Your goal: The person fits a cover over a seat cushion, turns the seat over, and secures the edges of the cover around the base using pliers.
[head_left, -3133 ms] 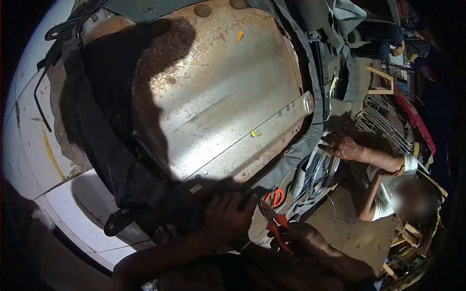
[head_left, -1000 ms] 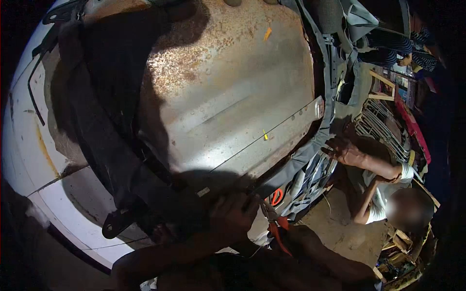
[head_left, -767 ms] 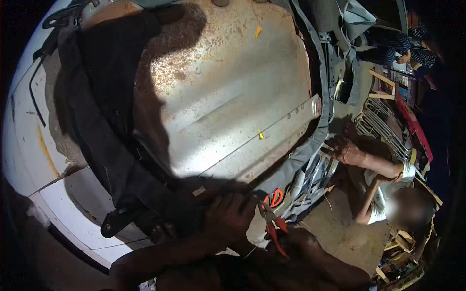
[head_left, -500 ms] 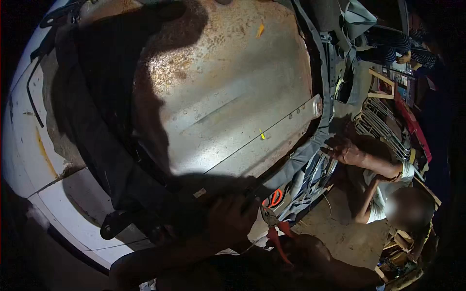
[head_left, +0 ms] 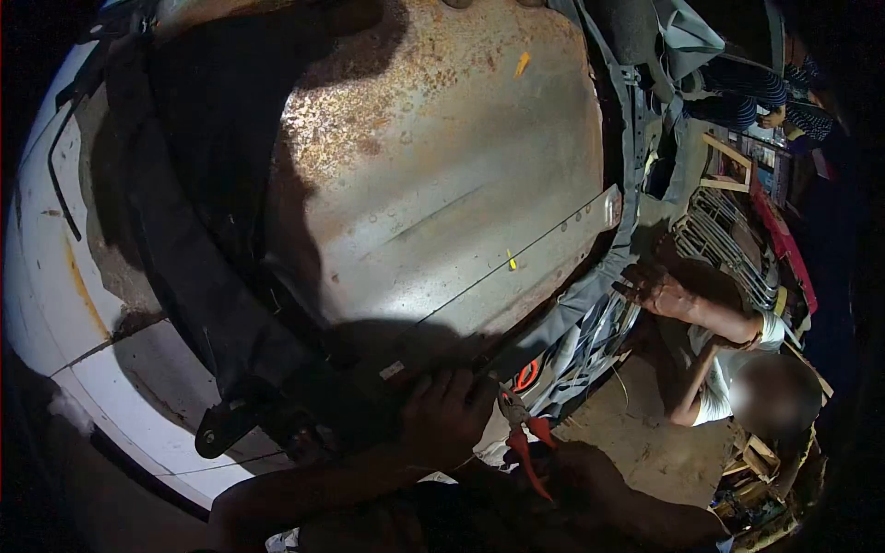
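A large metal panel, rusty along its upper left, lies before me with dark grey fabric folded round its border. My left hand is closed over the lower fabric edge, its fingers curled in deep shadow. Close to its right, my right hand grips pliers with red handles. The plier jaws point up toward the fabric edge beside my left fingers; I cannot tell whether they bite on anything. A small pale tag shows on the fabric above my left hand.
Orange loops lie beyond the pliers, beside grey strips. At right sits a person in a white shirt, one arm reaching toward the panel. Metal rods and a wooden frame are behind. A white curved body borders the left.
In view, the panel has shifted slightly right and down. My left hand and the pliers stay at nearly the same spot, with the left fingers showing a little more clearly.
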Action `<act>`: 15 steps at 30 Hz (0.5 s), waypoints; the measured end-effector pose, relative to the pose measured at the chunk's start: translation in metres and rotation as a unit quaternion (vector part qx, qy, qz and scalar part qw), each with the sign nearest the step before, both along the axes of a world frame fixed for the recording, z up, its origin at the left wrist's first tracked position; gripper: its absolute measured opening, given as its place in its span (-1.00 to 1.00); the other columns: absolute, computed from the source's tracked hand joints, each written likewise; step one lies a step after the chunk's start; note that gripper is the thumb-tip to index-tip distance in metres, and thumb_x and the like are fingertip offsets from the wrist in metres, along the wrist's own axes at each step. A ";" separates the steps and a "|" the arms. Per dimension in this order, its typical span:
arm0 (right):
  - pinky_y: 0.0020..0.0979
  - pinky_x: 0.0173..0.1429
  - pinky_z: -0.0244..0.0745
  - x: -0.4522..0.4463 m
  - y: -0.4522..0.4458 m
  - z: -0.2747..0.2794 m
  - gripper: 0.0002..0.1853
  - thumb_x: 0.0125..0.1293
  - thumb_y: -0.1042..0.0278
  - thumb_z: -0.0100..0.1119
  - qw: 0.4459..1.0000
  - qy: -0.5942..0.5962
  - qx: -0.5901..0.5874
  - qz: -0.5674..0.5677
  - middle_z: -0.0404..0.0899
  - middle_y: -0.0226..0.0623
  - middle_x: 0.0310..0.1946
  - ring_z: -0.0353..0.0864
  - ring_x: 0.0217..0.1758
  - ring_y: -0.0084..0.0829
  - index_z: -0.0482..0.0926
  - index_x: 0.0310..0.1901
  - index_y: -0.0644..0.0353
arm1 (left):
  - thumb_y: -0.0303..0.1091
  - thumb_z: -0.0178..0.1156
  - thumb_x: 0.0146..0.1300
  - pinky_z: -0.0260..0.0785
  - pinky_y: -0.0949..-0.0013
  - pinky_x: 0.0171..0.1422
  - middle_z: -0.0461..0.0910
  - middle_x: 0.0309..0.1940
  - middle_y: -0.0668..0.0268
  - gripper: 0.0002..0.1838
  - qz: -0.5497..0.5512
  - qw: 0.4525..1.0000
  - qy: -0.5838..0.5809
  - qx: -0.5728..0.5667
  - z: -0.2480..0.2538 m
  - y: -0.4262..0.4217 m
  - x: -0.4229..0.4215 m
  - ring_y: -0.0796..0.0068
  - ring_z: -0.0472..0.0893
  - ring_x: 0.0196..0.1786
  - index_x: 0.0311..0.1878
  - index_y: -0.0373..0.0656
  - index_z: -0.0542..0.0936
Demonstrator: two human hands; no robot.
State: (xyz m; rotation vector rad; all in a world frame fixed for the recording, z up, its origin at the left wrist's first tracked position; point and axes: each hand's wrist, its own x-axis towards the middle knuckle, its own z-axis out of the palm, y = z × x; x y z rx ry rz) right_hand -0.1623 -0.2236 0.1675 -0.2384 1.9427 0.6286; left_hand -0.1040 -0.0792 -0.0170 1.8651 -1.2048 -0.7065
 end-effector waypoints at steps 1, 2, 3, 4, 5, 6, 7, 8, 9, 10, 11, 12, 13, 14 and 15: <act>-0.38 -0.20 0.52 0.000 -0.001 -0.003 -0.55 0.32 0.36 0.04 0.998 0.018 0.014 0.057 0.65 -0.17 -0.25 0.61 -0.32 -0.33 0.52 0.19 0.40 | -0.25 0.23 0.25 0.38 0.25 -0.15 0.57 -0.24 0.22 -0.66 0.006 1.000 0.006 -0.001 -0.002 0.000 -0.002 0.27 0.63 -0.18 0.07 -0.08 0.72; -0.38 -0.16 0.54 -0.001 -0.002 -0.007 -0.54 0.31 0.38 0.04 0.992 0.035 0.028 0.116 0.66 -0.17 -0.23 0.64 -0.28 -0.31 0.51 0.20 0.41 | -0.25 0.23 0.25 0.38 0.26 -0.15 0.57 -0.24 0.22 -0.66 0.013 1.000 0.013 -0.001 -0.003 0.000 -0.004 0.28 0.64 -0.16 0.07 -0.07 0.71; -0.37 -0.11 0.58 -0.016 -0.003 -0.010 -0.54 0.32 0.38 0.03 0.996 0.016 0.021 0.086 0.67 -0.15 -0.20 0.66 -0.23 -0.30 0.51 0.21 0.42 | -0.25 0.23 0.25 0.38 0.26 -0.15 0.57 -0.24 0.22 -0.66 0.016 1.000 0.011 0.000 -0.006 -0.001 -0.004 0.28 0.64 -0.16 0.07 -0.07 0.71; -0.37 -0.11 0.58 -0.031 -0.003 -0.011 -0.54 0.32 0.38 0.03 0.996 0.015 0.023 0.089 0.67 -0.15 -0.20 0.66 -0.23 -0.30 0.51 0.21 0.42 | -0.24 0.28 0.21 0.41 0.26 -0.24 0.54 -0.32 0.27 -0.67 0.023 1.000 0.003 -0.021 -0.008 -0.002 -0.003 0.30 0.62 -0.25 0.04 -0.03 0.73; -0.40 -0.08 0.58 -0.043 -0.003 -0.012 -0.58 0.41 0.32 0.06 0.995 -0.006 0.006 0.096 0.68 -0.18 -0.17 0.67 -0.20 -0.35 0.54 0.21 0.38 | -0.24 0.32 0.18 0.43 0.26 -0.32 0.50 -0.40 0.31 -0.69 0.031 0.999 -0.007 -0.043 -0.009 -0.003 -0.002 0.31 0.61 -0.34 0.01 0.02 0.75; -0.43 -0.04 0.57 -0.053 -0.005 -0.013 -0.62 0.51 0.26 0.09 0.994 -0.027 -0.011 0.103 0.69 -0.21 -0.15 0.69 -0.17 -0.40 0.56 0.20 0.35 | -0.24 0.32 0.18 0.43 0.26 -0.32 0.50 -0.40 0.31 -0.69 0.034 0.999 -0.009 -0.041 -0.009 -0.004 -0.004 0.31 0.61 -0.34 0.01 0.02 0.75; -0.43 -0.04 0.57 -0.049 -0.007 -0.014 -0.62 0.51 0.26 0.09 0.994 -0.028 -0.009 0.105 0.69 -0.21 -0.15 0.69 -0.17 -0.40 0.56 0.20 0.35 | -0.23 0.33 0.18 0.44 0.25 -0.30 0.50 -0.39 0.31 -0.68 0.044 0.999 -0.006 -0.029 -0.007 -0.004 -0.007 0.30 0.61 -0.33 0.02 0.01 0.75; -0.37 -0.09 0.61 -0.045 -0.009 -0.015 -0.57 0.42 0.30 0.08 0.991 -0.016 0.013 0.135 0.68 -0.16 -0.18 0.68 -0.23 -0.33 0.54 0.21 0.39 | -0.23 0.33 0.17 0.45 0.23 -0.28 0.51 -0.39 0.30 -0.68 0.053 0.998 -0.002 -0.018 -0.006 -0.003 -0.008 0.29 0.61 -0.32 0.02 0.00 0.75; -0.31 -0.13 0.64 -0.041 -0.010 -0.016 -0.53 0.34 0.34 0.06 0.986 -0.005 0.035 0.164 0.67 -0.11 -0.22 0.68 -0.28 -0.26 0.51 0.22 0.43 | -0.23 0.33 0.17 0.45 0.23 -0.28 0.51 -0.39 0.30 -0.68 0.053 0.998 -0.002 -0.018 -0.007 -0.003 -0.008 0.29 0.61 -0.32 0.02 0.00 0.75; -0.31 -0.13 0.64 -0.039 -0.009 -0.017 -0.53 0.34 0.34 0.06 0.986 -0.004 0.034 0.165 0.67 -0.11 -0.22 0.68 -0.28 -0.26 0.51 0.22 0.43 | -0.23 0.33 0.17 0.45 0.22 -0.27 0.51 -0.38 0.30 -0.67 0.048 0.999 -0.004 -0.024 -0.008 -0.003 -0.009 0.28 0.61 -0.31 0.02 0.00 0.74; -0.32 -0.15 0.64 -0.037 -0.008 -0.018 -0.53 0.33 0.35 0.09 0.991 0.005 0.018 0.131 0.67 -0.10 -0.21 0.69 -0.28 -0.26 0.51 0.21 0.44 | -0.22 0.33 0.16 0.45 0.21 -0.25 0.50 -0.37 0.30 -0.66 0.044 0.999 -0.006 -0.031 -0.009 -0.003 -0.009 0.26 0.61 -0.30 0.03 0.01 0.74; -0.33 -0.17 0.64 -0.035 -0.008 -0.019 -0.53 0.32 0.35 0.12 0.995 0.012 0.001 0.099 0.68 -0.10 -0.20 0.70 -0.29 -0.26 0.51 0.21 0.45 | -0.22 0.33 0.16 0.45 0.21 -0.25 0.50 -0.37 0.30 -0.66 0.046 0.998 -0.006 -0.031 -0.011 -0.003 -0.009 0.26 0.61 -0.30 0.03 0.01 0.74; -0.33 -0.17 0.64 -0.037 -0.008 -0.020 -0.53 0.32 0.35 0.12 0.995 0.013 0.002 0.101 0.68 -0.10 -0.20 0.70 -0.29 -0.26 0.51 0.21 0.45 | -0.22 0.34 0.16 0.45 0.20 -0.24 0.50 -0.37 0.29 -0.66 0.038 0.999 0.003 -0.026 -0.011 -0.002 -0.010 0.26 0.61 -0.29 0.03 0.02 0.74; -0.34 -0.17 0.63 -0.041 -0.008 -0.021 -0.52 0.31 0.36 0.16 0.994 -0.001 -0.004 0.112 0.69 -0.09 -0.18 0.71 -0.27 -0.28 0.52 0.21 0.45 | -0.21 0.34 0.16 0.45 0.19 -0.24 0.50 -0.36 0.28 -0.66 0.030 0.999 0.013 -0.022 -0.011 -0.001 -0.012 0.26 0.61 -0.27 0.03 0.03 0.75; -0.35 -0.17 0.63 -0.044 -0.009 -0.022 -0.51 0.30 0.36 0.19 0.992 -0.015 -0.012 0.122 0.70 -0.08 -0.15 0.71 -0.26 -0.29 0.52 0.21 0.45 | -0.21 0.34 0.16 0.45 0.19 -0.24 0.50 -0.36 0.28 -0.66 0.030 0.999 0.014 -0.023 -0.010 -0.002 -0.011 0.26 0.61 -0.27 0.03 0.03 0.75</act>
